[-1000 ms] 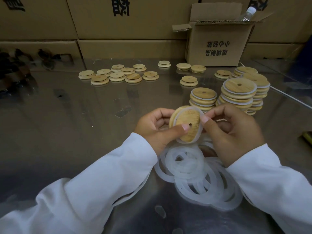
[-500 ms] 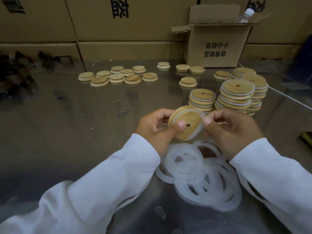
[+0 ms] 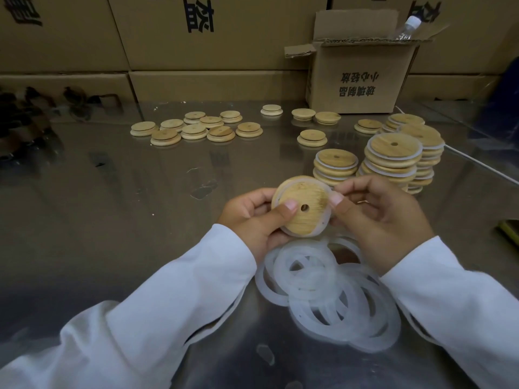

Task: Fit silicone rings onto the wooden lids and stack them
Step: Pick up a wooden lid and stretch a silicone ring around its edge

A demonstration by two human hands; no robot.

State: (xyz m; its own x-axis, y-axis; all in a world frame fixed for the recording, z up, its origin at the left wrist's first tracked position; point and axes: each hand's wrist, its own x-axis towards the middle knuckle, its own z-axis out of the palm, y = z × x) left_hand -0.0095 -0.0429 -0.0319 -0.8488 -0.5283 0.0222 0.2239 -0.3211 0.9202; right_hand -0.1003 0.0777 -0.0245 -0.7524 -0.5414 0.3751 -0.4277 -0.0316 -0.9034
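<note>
Gleaming tabletop (image 3: pixel 112 226), lids (image 3: pixel 194 132), cartons (image 3: pixel 224 46) behind

Packing workshop — stacked cartons (image 3: pixel 213 32), lid stacks (image 3: pixel 393 161) on steel worktable (image 3: pixel 98 220).

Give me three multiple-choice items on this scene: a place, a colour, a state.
1. The loose rings lie: A) in a bucket B) on the table C) on a shelf.
2. The rings are: A) black B) red C) whitish.
3. The nearest lid is: A) flat on the table B) held by left hand and right hand C) on the floor.
Answers: 1 B, they sprawl on the table below the lid; 2 C, pale and translucent; 3 B, both grip its edge.
</note>
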